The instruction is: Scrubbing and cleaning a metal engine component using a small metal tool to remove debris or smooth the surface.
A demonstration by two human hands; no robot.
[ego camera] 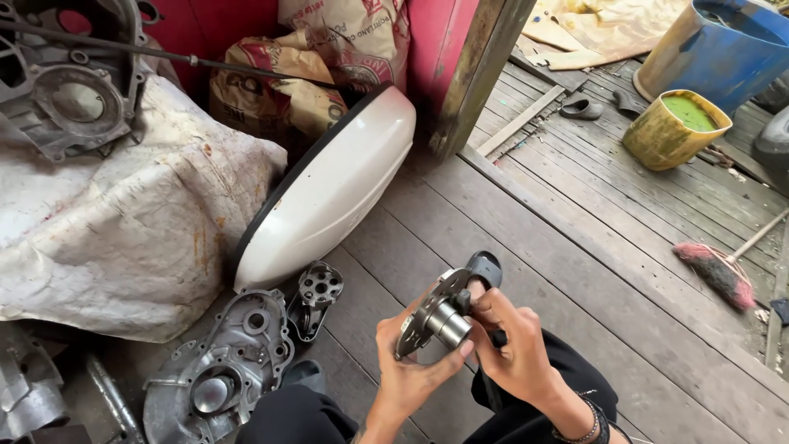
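Hands, left hand (409, 374) and right hand (509, 345), close their fingers around a round grey metal plate with a short steel hub (437, 316) above the wooden plank floor (592, 247).

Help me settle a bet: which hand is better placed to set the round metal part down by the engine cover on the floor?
Probably the left hand: it cradles the metal part from below, nearer the engine cover. The right hand only steadies it.

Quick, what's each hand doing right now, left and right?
Left hand: closed on the round metal engine part, gripping its lower rim.
Right hand: closed on the same part, fingers at its upper edge and hub.
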